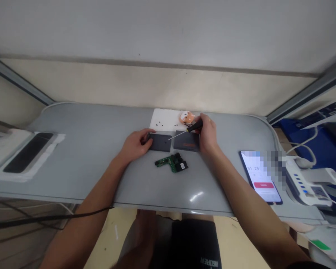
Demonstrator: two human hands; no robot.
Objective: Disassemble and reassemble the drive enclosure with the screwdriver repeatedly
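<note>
My left hand (138, 144) grips the left end of a dark grey casing half (161, 142) on the table. With my right hand (207, 132) I hold a screwdriver (194, 126), black-handled, its thin shaft slanting down left toward that casing half; whether the tip touches it I cannot tell. A second dark casing half (186, 142) with reddish markings lies under and beside my right hand. Closer to me sits a green circuit board (171, 162) with black connectors. Behind the casing, several tiny dark screws (159, 124) rest on a white sheet (166, 116).
An orange-and-white animal-face figure (186, 117) sits on the sheet. On the right are a lit phone (260, 175) and a power strip (304, 179) with plugs. A dark flat slab (28, 152) lies at left. A black cable (50, 218) crosses the table's front edge.
</note>
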